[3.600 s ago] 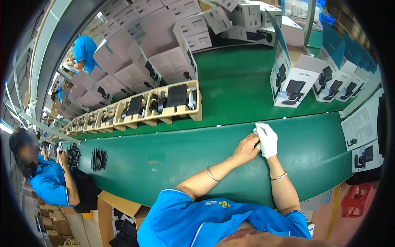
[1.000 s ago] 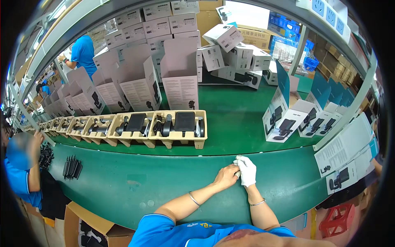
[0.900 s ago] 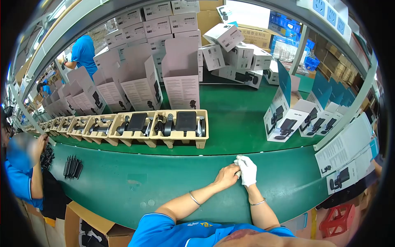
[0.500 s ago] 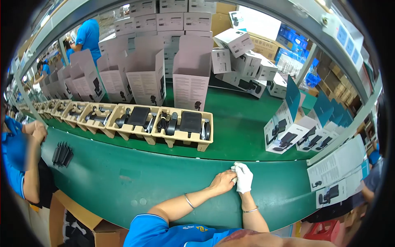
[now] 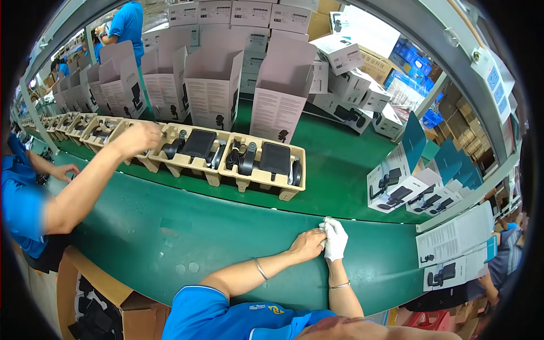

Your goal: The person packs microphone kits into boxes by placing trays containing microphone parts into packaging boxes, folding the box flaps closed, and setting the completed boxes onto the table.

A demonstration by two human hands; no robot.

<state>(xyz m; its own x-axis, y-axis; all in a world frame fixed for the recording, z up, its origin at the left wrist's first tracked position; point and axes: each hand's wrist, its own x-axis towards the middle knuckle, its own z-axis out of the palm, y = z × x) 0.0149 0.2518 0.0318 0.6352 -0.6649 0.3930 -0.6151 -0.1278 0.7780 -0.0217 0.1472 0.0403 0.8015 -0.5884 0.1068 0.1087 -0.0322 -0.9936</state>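
Observation:
My left hand (image 5: 307,245), bare with a bracelet on the wrist, rests at the middle of the green work surface (image 5: 226,226). Against it, my right hand (image 5: 335,240) wears a white glove. Both hands are closed and pressed together, and whatever may be between the fingers is hidden. Beyond them on the green belt, the nearest moulded tray (image 5: 243,180) holds a black flat-panelled device (image 5: 276,158), a coiled cable and round black parts. Similar filled trays run off to the left.
A co-worker's hand (image 5: 139,139) reaches over a tray at left. Tall open boxes (image 5: 279,105) line the belt's far side, with stacked closed boxes (image 5: 340,54) behind. Printed open boxes (image 5: 391,181) stand right. A carton (image 5: 136,317) of black parts sits lower left.
The co-worker at left has stretched an arm out over the trays. The bundle of black pieces is gone from the work surface. My hands stay together while the view shifts slightly.

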